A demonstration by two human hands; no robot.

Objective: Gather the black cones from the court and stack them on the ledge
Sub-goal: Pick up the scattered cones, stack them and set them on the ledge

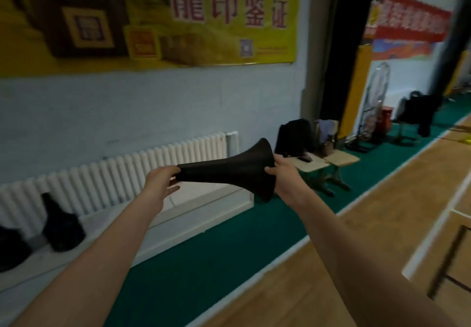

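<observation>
**Two hands hold a cone sideways**

Both arms reach out far in front, almost straight. The left hand (158, 183) is turned with its thumb side up. Its thumb and first fingers pinch the thin tip of the black cone (229, 171). Another finger sticks out loose under the tip. The right hand (285, 176) grips the wide rim of the cone. Its thumb lies on the outside wall, and the other fingers are hidden behind the rim.

The cone lies on its side in the air. Its long way runs left to right, almost flat. The tip points left. The wide open end points right. It could be one cone or a few pushed together; the picture is too blurry to tell.

The cone is up in front of the white radiator (127, 173). It hangs above the right end of the white ledge (193, 212) and does not touch it. Far to the left, dark lumps (62, 227) sit on the ledge, too blurry to name. Below is a green floor strip (204, 263), then wood floor (331, 263).
</observation>
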